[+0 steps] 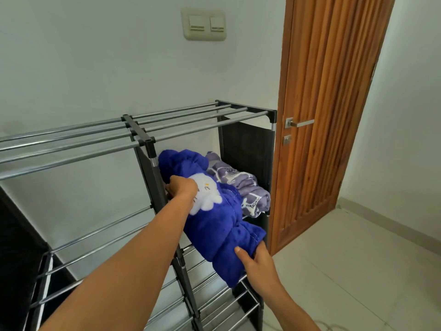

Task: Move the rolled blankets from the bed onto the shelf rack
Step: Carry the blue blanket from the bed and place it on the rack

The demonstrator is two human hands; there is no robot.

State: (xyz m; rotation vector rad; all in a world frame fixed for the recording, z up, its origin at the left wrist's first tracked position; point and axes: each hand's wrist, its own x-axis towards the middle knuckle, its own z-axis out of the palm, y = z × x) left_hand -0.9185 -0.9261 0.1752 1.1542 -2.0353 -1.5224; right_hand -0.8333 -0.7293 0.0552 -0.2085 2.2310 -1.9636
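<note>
So we've got our left hand [182,187] curled onto the blue rolled blanket [214,218], right against the shelf rack [133,130] center post. That blanket sits half in the right upper bay, its near end sticking out, gripped by our right hand [256,261]. Purple patterned blanket [245,189] lies beside it. Wooden door [329,111] and open tile floor [358,271] further right.

A plain white wall [95,68] fills the space above and beyond the hands, bearing a cream double light switch [203,24] high above them. To the right of the hands stands a slatted wooden door [329,115] with a metal lever handle [301,123] and a lock below it. Pale floor tiles [358,259] spread right of the hands, evenly lit.
</note>
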